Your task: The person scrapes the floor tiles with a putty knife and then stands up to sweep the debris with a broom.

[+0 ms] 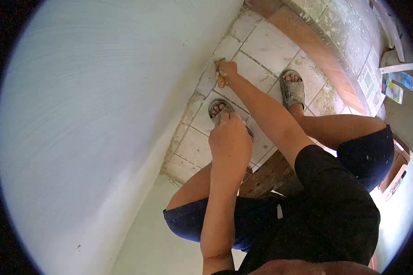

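My right hand (227, 69) is closed around a small, dirty tool with a yellow-brown end (221, 82), low against the base of the wall. Its kind is unclear because the fist covers most of it. Closer to me, my left hand (231, 135) is held above my left sandal (220, 108), its fingers curled in. Whatever it may hold is hidden from this angle. Dirty white floor tiles (261, 43) with dark joints lie beneath both hands. A rough, crumbly strip (186, 120) runs where tiles and wall meet.
The pale painted wall (92, 101) rises along the left. My right sandal (292, 89) stands on the tiles. A curved reddish-brown step edge (316, 50) crosses the upper right. Beyond it are a plastic bottle (410, 82) and a white chair leg (399, 68). Brown wood (268, 176) shows under me.
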Motion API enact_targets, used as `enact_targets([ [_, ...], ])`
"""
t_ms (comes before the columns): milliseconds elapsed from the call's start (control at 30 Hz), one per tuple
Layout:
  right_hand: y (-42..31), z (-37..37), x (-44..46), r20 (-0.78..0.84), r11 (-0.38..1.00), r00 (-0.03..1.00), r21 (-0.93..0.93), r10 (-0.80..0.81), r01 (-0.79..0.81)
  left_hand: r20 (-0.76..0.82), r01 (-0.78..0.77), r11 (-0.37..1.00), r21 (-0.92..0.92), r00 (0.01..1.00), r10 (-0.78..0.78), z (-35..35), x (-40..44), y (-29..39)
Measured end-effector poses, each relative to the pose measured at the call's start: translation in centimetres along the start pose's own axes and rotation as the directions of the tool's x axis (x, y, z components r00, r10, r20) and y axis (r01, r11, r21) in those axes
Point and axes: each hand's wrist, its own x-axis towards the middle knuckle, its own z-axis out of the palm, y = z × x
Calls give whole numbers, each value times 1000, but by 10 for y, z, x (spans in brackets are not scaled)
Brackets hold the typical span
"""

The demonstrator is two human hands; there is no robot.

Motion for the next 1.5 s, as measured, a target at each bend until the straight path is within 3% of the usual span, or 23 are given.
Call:
enact_targets([
  [33, 24, -3, 15, -31, 954, 995, -288, -90, 78, 14, 2, 999, 32, 1000, -2, -1, 1, 0],
  [100, 56, -10, 41, -21, 613, 961, -774, -277, 159, 39, 7, 1000, 28, 999, -9, -8, 5, 6],
  [133, 43, -22, 39, -267, 745, 936, -667, -230, -7, 80, 25, 999, 29, 996, -27, -9, 6, 6],
  [167, 12, -10, 24, -265, 747, 937, -665, -228, -7, 80, 27, 999, 32, 996, -30, -8, 7, 5],
  [233, -53, 10, -15, -204, 967, 977, -233, 56, -104, -38, -7, 998, 57, 999, 9, 1, 6, 2],
  [267, -39, 6, -19, -211, 967, 975, -227, 71, -120, -22, -3, 998, 61, 1000, 4, 3, 1, -1],
  [367, -12, -20, -3, -157, 949, 988, -311, -6, -44, 21, -44, 998, 47, 999, 43, -1, 3, -1],
  [467, -7, -55, -59, -92, 948, 993, -315, -78, 46, 75, -11, 997, 77, 997, 5, -3, 4, -1],
  [533, 34, -131, -22, 54, 946, 996, -320, 65, -44, -12, -40, 996, 86, 999, 41, -6, 4, 3],
  [667, -21, -186, -53, -75, 934, 993, -340, 92, -112, -44, -63, 997, 44, 997, 65, -1, -3, 8],
  [733, -36, -212, -17, -116, 800, 986, -600, -116, 23, -37, -103, 989, 105, 994, 107, 6, -7, 6],
  [833, -93, -155, -30, -80, 808, 991, -587, -109, 42, 33, -76, 989, 124, 997, 73, 2, -5, 17],
  [933, -117, -134, -37, -132, 880, 991, -472, -14, -51, 21, -75, 992, 104, 997, 73, -1, -4, 29],
  [1000, -117, -138, -57, -137, 785, 989, -607, 51, -124, 33, -79, 991, 111, 997, 76, -3, -1, 34],
  [1133, -24, -184, 34, 56, 789, 997, -610, -46, 71, 89, -93, 988, 124, 993, 82, -5, 1, 39],
  [1167, -46, -186, 2, 54, 794, 998, -604, -43, 66, 96, -94, 987, 130, 992, 82, -3, 1, 40],
  [1233, -99, -121, -36, -170, 864, 985, -492, 29, -110, 104, -94, 989, 118, 991, 82, 4, -5, 40],
  [1367, -91, -128, -36, -223, 853, 971, -487, 86, -187, 157, -85, 981, 176, 986, 57, 5, -7, 47],
  [1400, -59, -162, -26, -13, 725, 993, -685, -113, 74, 176, -98, 982, 162, 982, 69, 4, -7, 47],
  [1433, -40, -182, -22, 231, 513, 940, -791, -253, 333, 197, -110, 983, 145, 977, 81, 4, -7, 47],
  [1500, -53, -179, -42, 172, 556, 968, -794, -184, 247, 174, -135, 977, 163, 979, 106, 2, -3, 50],
])
